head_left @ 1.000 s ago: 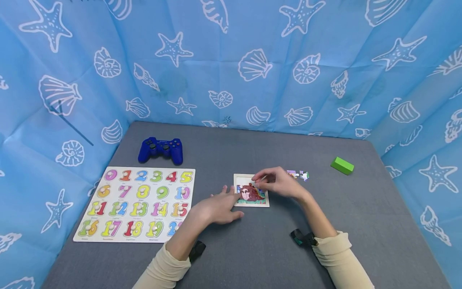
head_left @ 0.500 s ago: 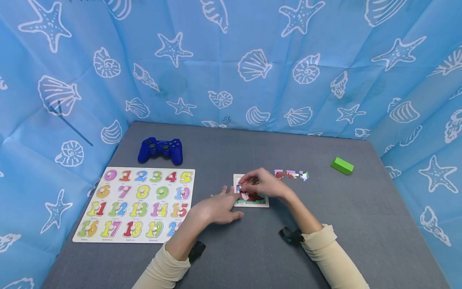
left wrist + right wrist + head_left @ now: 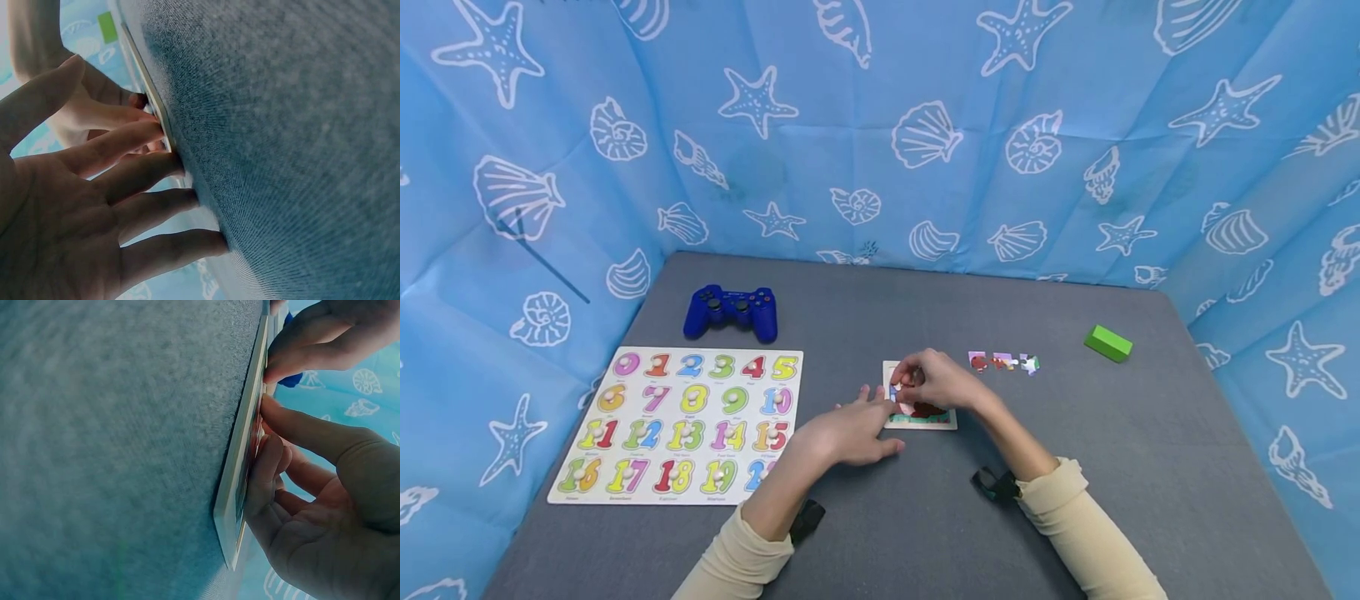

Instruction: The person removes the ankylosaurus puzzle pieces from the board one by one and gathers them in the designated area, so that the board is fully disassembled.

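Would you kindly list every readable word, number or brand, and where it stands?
"0 1 2 3 4 5": number board, top row
"6 7 8 9 10": second row
"11 12 13 14 15": third row
"16 17 18 19 2": bottom row, last digit partly hidden
Words beneath the numbers: too small
Marks on the blue controller: too small to read
Framed puzzle: no text visible

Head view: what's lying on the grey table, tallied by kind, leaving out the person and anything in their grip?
Game controller: 1
Number board, knobs counted with it: 1
Framed picture puzzle: 1
Loose puzzle pieces: 3
Green block: 1
Total: 7
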Tool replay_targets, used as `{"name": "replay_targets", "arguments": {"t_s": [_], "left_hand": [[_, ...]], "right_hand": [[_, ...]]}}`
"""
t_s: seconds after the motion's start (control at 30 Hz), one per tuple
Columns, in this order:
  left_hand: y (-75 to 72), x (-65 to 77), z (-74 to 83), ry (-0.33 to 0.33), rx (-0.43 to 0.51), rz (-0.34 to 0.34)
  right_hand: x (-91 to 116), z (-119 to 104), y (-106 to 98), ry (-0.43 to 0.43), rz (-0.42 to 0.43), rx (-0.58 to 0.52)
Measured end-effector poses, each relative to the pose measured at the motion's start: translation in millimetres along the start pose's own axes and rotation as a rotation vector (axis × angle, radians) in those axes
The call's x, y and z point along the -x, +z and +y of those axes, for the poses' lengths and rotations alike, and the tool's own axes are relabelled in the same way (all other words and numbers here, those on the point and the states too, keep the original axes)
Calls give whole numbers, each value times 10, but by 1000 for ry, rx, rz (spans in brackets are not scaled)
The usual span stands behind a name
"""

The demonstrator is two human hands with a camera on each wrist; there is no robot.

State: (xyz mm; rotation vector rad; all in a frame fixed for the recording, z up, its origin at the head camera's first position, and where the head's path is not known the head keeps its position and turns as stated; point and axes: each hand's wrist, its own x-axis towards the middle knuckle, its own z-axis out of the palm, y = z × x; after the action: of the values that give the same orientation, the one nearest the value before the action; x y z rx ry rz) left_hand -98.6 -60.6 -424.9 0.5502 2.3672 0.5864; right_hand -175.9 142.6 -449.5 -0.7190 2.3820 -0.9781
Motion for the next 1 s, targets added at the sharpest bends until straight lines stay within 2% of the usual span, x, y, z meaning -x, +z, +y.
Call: {"name": "replay_targets", "arguments": {"t_s": [0.27, 0.47, 0.6, 0.8, 1.0], "left_hand": [[-5, 11, 9, -8, 2, -2], [1, -3, 32, -10, -6, -1], [-2, -3, 35, -10, -6, -4], [-2, 4, 34, -9, -12, -8], [8, 6, 43, -14, -22, -1]], "right_hand": [[-5, -19, 4, -25, -2, 57], [7, -23, -1, -37, 11, 58], [22, 5, -1, -67, 13, 11], [63, 87, -10, -145, 6, -122], [161, 117, -71, -82, 20, -235]]}}
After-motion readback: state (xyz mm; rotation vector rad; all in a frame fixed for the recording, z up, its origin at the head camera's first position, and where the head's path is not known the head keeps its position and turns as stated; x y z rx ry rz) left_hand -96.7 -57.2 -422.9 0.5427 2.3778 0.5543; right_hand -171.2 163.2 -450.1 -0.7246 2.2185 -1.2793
